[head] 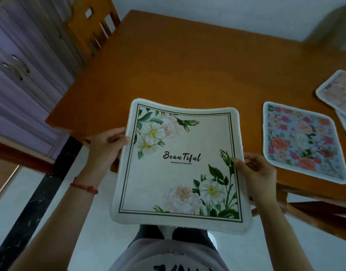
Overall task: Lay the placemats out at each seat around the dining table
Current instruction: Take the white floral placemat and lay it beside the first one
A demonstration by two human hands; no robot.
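White floral placemat [180, 163] at frame centre is being gripped by left hand [104, 146] and right hand [256, 169] at opposite edges, over table [187, 65] edge; pink floral placemat [303, 141] is lying flat at right.

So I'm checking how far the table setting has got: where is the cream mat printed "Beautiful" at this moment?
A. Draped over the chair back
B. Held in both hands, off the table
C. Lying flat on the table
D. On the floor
B. The left hand and right hand grip opposite edges of the cream mat, holding it up over the near edge of the table.
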